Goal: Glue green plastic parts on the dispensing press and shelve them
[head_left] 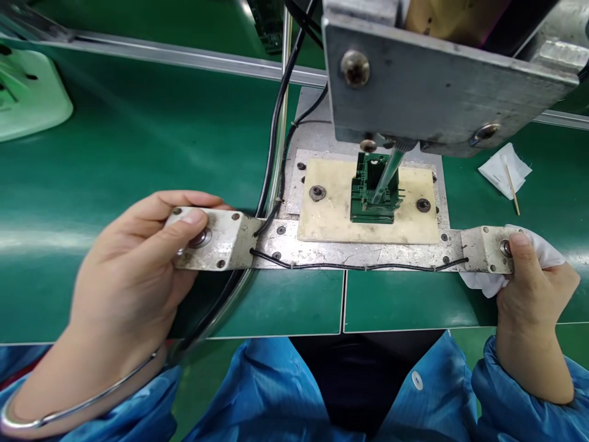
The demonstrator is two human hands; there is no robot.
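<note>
My left hand is wrapped round the left metal button box, its thumb on the round button. At the other end of the metal bar, my right hand grips the right button box, thumb at the edge of its button. A white cloth is bunched between that hand and the box. Between my hands, a green plastic part sits on a cream fixture plate. A clear rod slants down from the press head into the part's opening.
Black cables and a clear tube run along the fixture's left side. On the right lie a white wipe and a cotton swab. A pale green tray is at far left. A metal rail crosses behind.
</note>
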